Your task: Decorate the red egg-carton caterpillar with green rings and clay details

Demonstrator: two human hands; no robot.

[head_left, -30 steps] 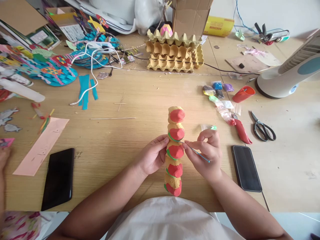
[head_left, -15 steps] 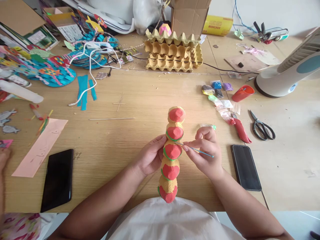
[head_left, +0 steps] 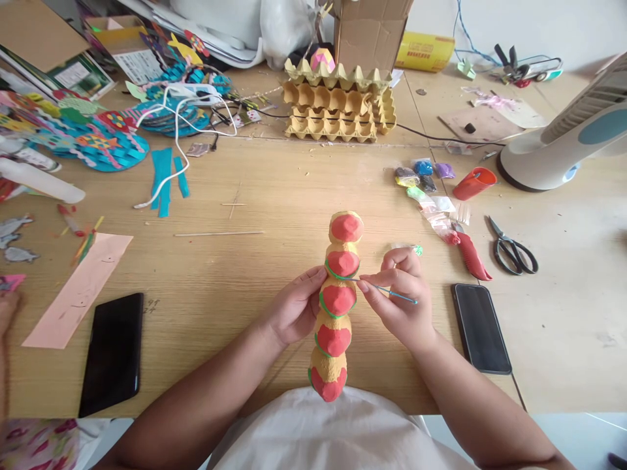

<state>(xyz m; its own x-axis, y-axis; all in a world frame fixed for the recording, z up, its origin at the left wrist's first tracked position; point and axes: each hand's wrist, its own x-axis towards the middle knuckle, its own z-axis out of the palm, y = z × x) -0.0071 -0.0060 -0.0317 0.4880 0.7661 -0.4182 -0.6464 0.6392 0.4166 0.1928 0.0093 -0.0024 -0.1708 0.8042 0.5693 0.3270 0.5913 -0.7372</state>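
A strip of egg carton cups (head_left: pixel 337 300), with red clay on the cup tops and thin green edging along several of them, is held upright before my chest. My left hand (head_left: pixel 300 307) grips its left side near the middle, some fingers hidden behind it. Between thumb and forefinger, my right hand (head_left: pixel 404 294) pinches a thin tool with a blue twisted handle (head_left: pixel 402 297). The tool's slender tip touches the strip at the green edge below the second red cup from the top.
Scissors (head_left: pixel 513 247), a red-handled knife (head_left: pixel 473 254), an orange cup (head_left: pixel 475 183) and a phone (head_left: pixel 481 328) lie on the right. On the left are another phone (head_left: pixel 112 352) and pink paper (head_left: pixel 81 287). Egg trays (head_left: pixel 337 98) stand behind. Another person's hand (head_left: pixel 7 310) shows at the left edge.
The tool tip has shifted slightly along the green edge beneath the second cup. The strip's lower end sits slightly lower in view; both hands keep their holds.
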